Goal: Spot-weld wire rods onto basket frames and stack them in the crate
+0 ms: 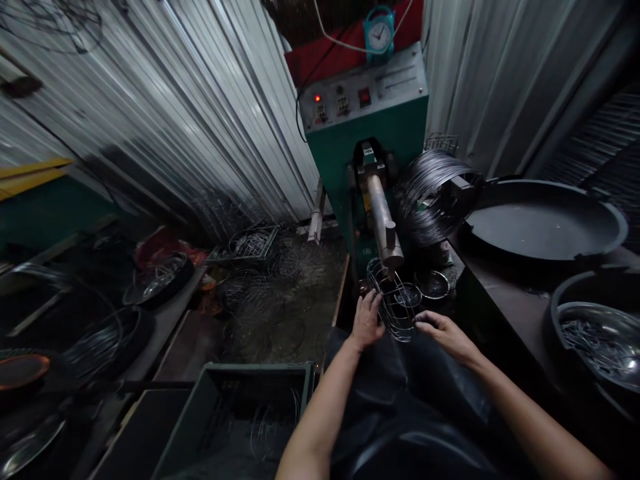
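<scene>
Both my hands hold a small wire basket frame (395, 301) under the metal arm (384, 220) of a green welding machine (367, 143). My left hand (367, 320) grips the frame's left side with curled fingers. My right hand (443, 331) pinches its lower right edge. The frame's upper rim sits right below the tip of the metal arm. My lap is covered by a dark apron (405, 407).
A coil of wire (430, 197) hangs right of the machine. Large dark pans (545, 223) and a bowl of small wire pieces (597, 343) stand on the right bench. A green crate (235, 420) with wire rings sits at lower left. Wire frames (260, 280) litter the floor.
</scene>
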The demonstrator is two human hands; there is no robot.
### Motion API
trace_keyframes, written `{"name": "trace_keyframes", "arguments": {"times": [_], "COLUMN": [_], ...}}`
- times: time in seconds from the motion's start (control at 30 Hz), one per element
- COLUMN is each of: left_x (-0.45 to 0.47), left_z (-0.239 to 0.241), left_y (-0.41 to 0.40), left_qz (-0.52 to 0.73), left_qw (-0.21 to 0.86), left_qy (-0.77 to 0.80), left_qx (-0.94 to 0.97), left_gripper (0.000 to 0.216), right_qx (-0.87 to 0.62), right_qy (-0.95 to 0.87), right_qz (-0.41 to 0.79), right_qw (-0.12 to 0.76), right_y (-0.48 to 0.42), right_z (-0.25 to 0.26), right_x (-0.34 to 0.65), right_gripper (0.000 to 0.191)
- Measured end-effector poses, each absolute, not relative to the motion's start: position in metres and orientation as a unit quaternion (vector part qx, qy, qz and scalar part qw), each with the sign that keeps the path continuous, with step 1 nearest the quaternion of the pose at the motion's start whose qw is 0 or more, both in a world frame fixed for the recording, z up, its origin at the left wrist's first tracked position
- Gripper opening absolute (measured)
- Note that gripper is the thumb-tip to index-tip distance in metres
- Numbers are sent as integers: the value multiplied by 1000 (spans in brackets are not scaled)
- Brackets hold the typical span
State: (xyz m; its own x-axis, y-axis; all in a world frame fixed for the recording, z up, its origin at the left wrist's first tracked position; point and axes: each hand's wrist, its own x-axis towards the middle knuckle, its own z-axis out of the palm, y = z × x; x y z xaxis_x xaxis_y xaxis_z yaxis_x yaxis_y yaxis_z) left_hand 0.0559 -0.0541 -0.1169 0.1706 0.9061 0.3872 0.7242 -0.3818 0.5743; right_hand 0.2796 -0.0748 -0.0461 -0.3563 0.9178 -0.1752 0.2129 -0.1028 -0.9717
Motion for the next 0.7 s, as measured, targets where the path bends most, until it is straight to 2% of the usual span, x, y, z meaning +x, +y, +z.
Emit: {"name": "trace_keyframes", "arguments": {"times": [0.07, 0.17, 0.27, 0.5, 0.7], "left_x": [55, 59, 65, 77, 81], "left_z": [-120, -125, -130, -115, -102], "left_y": [-47, -35, -30, -35, -36], "left_qz": [311, 318, 369, 442, 460], "left_qw": [46, 23, 71, 245, 344], "left_qy": [516, 485, 461, 517, 523], "left_qx": [797, 814, 804, 691, 629], "left_gripper": [69, 51, 44, 57, 58], "right_qx": [-480, -487, -488, -497, -497], "right_qy": [-599, -607, -618, -654, -631], "right_qz": [554, 525, 499, 433, 463], "right_qw": [322, 344, 361, 371, 375], "right_y": [-76, -79, -78, -50, -43], "right_z": [-46, -41, -33, -17, -12], "right_x": [277, 272, 269, 260, 254], "right_gripper": [31, 30, 28, 23, 22]}}
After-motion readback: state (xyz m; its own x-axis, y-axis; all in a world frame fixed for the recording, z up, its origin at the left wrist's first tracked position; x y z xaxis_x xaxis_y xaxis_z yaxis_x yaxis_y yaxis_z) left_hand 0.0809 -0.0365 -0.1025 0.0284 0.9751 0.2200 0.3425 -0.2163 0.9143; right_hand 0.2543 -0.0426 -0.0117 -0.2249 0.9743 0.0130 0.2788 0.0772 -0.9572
